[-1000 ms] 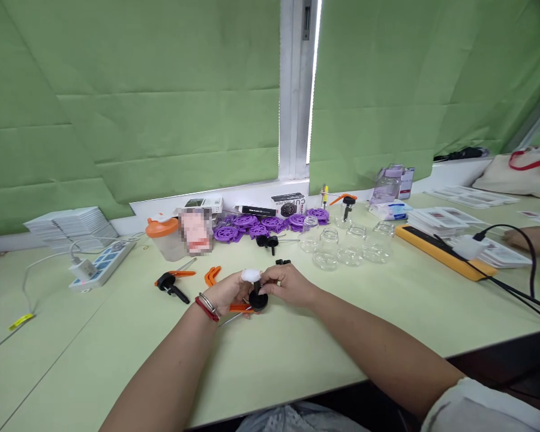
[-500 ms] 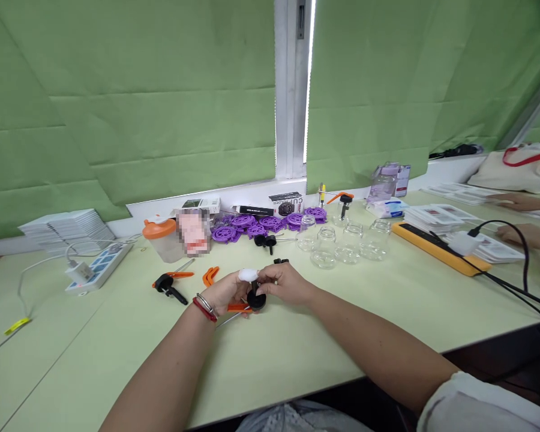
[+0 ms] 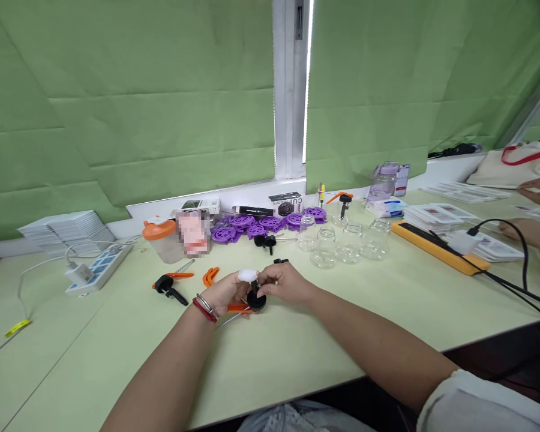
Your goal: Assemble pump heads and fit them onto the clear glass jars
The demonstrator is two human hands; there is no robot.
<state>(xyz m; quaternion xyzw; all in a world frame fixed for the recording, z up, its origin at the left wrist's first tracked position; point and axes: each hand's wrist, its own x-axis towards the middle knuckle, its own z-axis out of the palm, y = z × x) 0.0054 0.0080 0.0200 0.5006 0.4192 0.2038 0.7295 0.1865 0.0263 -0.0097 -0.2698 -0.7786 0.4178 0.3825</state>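
A: Where is the fitting (image 3: 256, 301)?

B: At the near part of the desk (image 3: 288, 360), between the hands. It shows a black cap (image 3: 261, 303), stem (image 3: 254, 289), orange lever (image 3: 239, 308) and metal rod (image 3: 227, 320). I cannot tell whether it touches the surface.

A: State of the hands?

B: The left hand (image 3: 228, 293) grips the fitting, fingers curled on the lever side. The right hand (image 3: 292, 282) pinches at the stem. A white oval (image 3: 248, 275) sits above; whether part or fingertip cover, I cannot tell.

A: What appears complete?

B: In my judgement, one unit: a jar (image 3: 336, 218) at the back bears an upright fitting (image 3: 344, 206), lever on top. A second fitting (image 3: 164, 283), left of the hands, seems assembled but lies off any jar.

A: Outstanding?

B: The held fitting seems well advanced, though its joints are hidden. Loose levers (image 3: 210, 276) and spare caps (image 3: 265, 242) lie apart; four glass jars (image 3: 324, 252) stand uncapped.
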